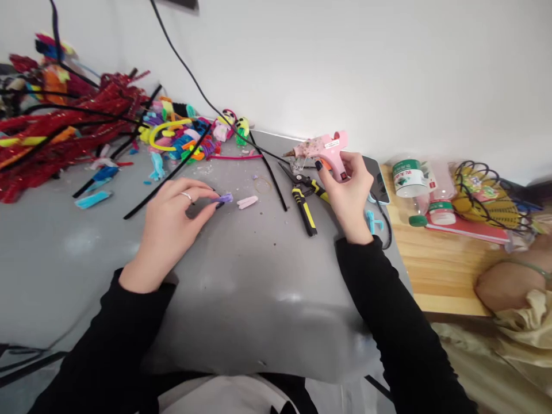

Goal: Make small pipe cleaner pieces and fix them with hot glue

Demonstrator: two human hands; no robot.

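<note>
Between the thumb and fingertips of my left hand is a small folded purple piece of pipe cleaner, close above the grey table. Just right of it lies a short pale pink pipe cleaner piece. My right hand is closed around the handle of a pink hot glue gun, whose nozzle points left. Below the glue gun, yellow-and-black pliers rest with their handles apart. A black pipe cleaner lies left of the pliers.
Red tinsel stems and colourful pipe cleaner pieces heap up at the back left. A black cord hangs across the wall. A phone lies behind my right hand. Bottles and a basket stand right, near another person's arm.
</note>
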